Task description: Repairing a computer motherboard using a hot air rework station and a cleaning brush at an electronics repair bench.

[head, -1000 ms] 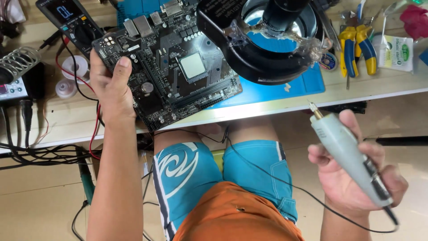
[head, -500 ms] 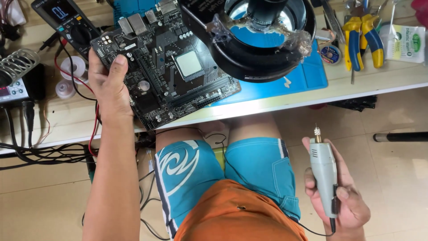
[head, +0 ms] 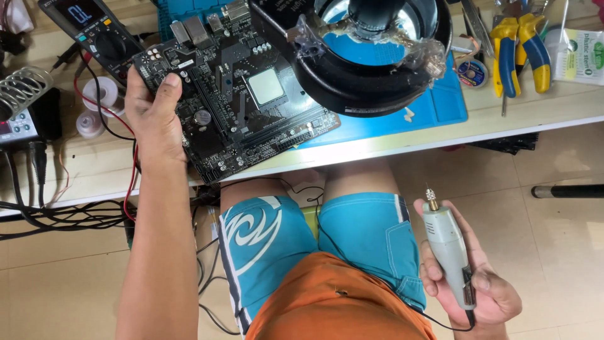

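My left hand (head: 153,116) grips the left edge of a black computer motherboard (head: 233,94) that lies tilted on the desk, its silver square processor cover facing up. My right hand (head: 472,277) is low beside my right thigh, well below the desk edge, wrapped around a grey pen-shaped rotary tool (head: 448,249) with a brass tip pointing up and a thin black cord trailing from its base. A large black ring-shaped magnifier lamp (head: 371,56) hangs over the motherboard's right part and hides it.
A blue work mat (head: 440,104) lies under the board. Yellow-and-blue pliers (head: 519,44) and a solder wick reel (head: 472,72) are at the right. A multimeter (head: 94,31) with red and black leads, a soldering station (head: 22,119) and tangled cables (head: 56,214) sit left.
My right hand with the rotary tool has dropped lower and turned the tool more upright, tip up. My left hand has stayed on the motherboard's edge.
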